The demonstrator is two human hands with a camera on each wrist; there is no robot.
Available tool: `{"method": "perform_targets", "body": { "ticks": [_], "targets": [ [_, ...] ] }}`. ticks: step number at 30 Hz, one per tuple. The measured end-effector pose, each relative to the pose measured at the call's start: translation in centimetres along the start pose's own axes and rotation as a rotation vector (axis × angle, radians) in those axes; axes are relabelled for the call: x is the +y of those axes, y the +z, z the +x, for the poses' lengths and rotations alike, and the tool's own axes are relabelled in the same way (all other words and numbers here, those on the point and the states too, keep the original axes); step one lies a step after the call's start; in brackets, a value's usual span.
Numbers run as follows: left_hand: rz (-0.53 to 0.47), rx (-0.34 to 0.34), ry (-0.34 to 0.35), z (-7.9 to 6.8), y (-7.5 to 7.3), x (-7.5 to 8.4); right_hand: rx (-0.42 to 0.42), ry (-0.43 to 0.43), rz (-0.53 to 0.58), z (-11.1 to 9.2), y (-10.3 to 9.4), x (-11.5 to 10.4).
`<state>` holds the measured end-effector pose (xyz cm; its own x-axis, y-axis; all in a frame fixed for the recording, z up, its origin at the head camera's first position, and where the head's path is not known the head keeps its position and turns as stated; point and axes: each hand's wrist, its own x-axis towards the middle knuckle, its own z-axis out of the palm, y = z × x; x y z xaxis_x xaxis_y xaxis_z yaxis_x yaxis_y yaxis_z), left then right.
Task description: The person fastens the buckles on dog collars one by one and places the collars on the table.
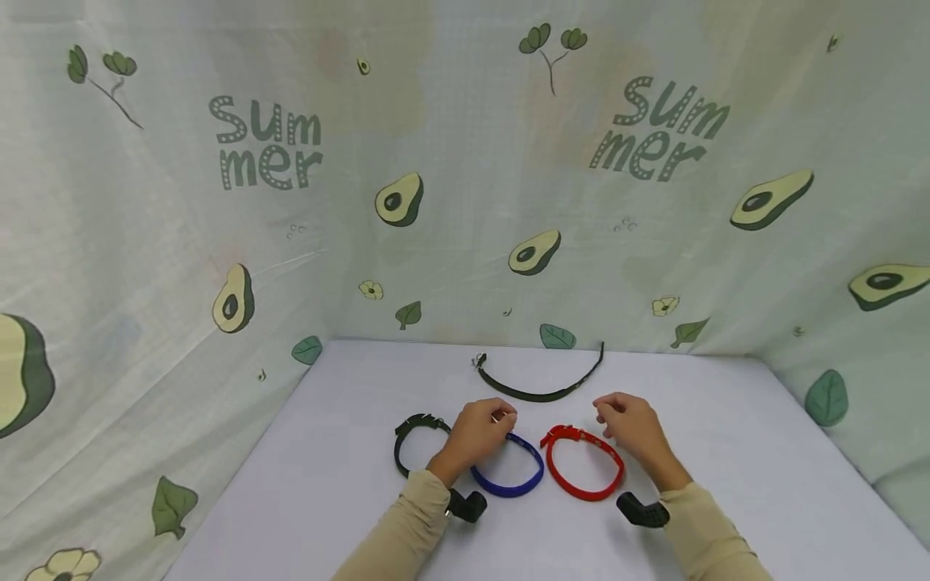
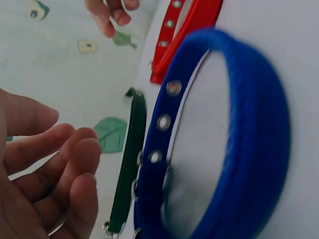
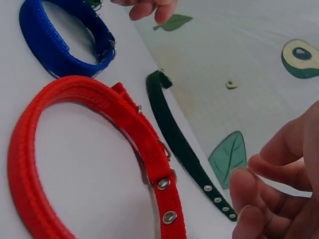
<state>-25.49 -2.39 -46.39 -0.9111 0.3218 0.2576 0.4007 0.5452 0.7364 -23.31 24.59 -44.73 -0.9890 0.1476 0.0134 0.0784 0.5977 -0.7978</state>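
Note:
A blue collar (image 1: 508, 490), fastened into a loop, stands on the white table. My left hand (image 1: 479, 428) hovers over its far left side, fingers loosely bent with nothing in them, and hides part of it. To the right sits a red collar (image 1: 590, 495), also buckled in a loop, with metal eyelets (image 3: 169, 217). Beyond its right side my right hand (image 1: 634, 424) is in the air, empty, fingers relaxed. Farther back lies a dark green collar (image 1: 534, 396), unfastened and curved, eyelets at its right end. A dark looped collar (image 1: 399, 453) is left of the blue one, partly behind my left wrist.
The white table (image 1: 320, 452) ends at a hanging cloth (image 1: 465, 266) printed with avocados and leaves, at the back and both sides. Black wrist devices (image 1: 643, 510) sit under both forearms. The dark green collar's right tip reaches the back edge.

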Motion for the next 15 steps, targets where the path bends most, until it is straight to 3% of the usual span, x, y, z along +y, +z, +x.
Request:
{"method": "perform_targets", "body": {
  "ticks": [6, 15],
  "targets": [
    [0.091, -0.058, -0.071, 0.8, -1.5, -1.2, -0.142, 0.005, 0.026, 2.7, 1.1, -0.3],
    [0.162, -0.153, -0.119, 3.0, -2.0, -1.4, -0.135, 0.019, 0.039, 6.1, 0.6, 0.9]
  ]
}}
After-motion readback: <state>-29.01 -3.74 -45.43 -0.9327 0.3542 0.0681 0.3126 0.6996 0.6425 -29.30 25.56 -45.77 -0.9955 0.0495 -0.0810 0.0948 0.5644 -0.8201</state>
